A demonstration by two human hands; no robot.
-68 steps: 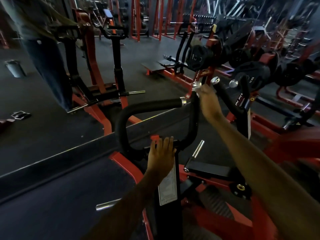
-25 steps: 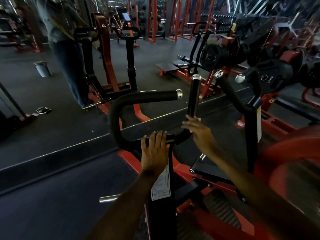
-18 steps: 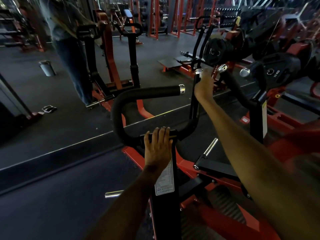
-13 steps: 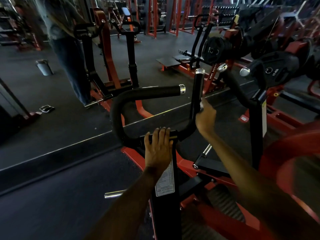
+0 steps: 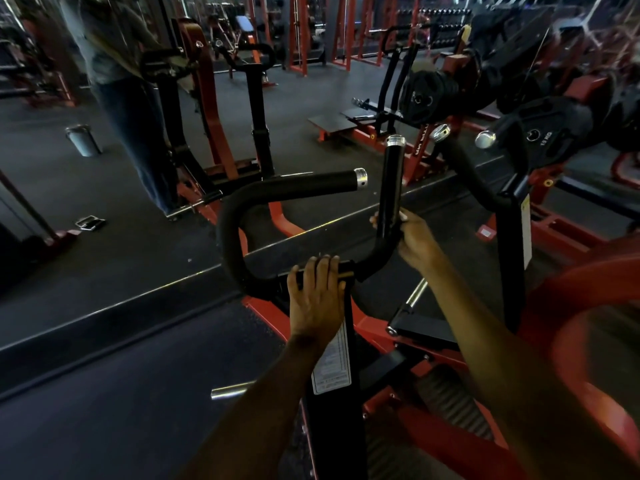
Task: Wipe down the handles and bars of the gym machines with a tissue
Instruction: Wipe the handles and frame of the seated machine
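Note:
A black padded handlebar (image 5: 242, 209) curves up from a black post (image 5: 332, 403) on a red machine frame. Its left grip (image 5: 311, 183) runs sideways and its right grip (image 5: 389, 181) stands upright with a chrome cap. My right hand (image 5: 414, 237) grips the lower part of the upright grip, just above the bend. A small pale scrap of tissue (image 5: 402, 215) shows at my fingers; the rest of it is hidden. My left hand (image 5: 317, 299) rests flat on the bar's middle clamp at the top of the post, fingers straight.
A second black handle (image 5: 464, 168) with chrome caps rises to the right, next to weight plates (image 5: 550, 123). A person in jeans (image 5: 135, 126) stands at another red machine at back left. A grey bin (image 5: 82, 140) sits on the dark floor, and a chrome peg (image 5: 232, 389) juts out low.
My right hand slid up the upright grip to its chrome cap, then back down to near the bend. My left hand stayed on the clamp.

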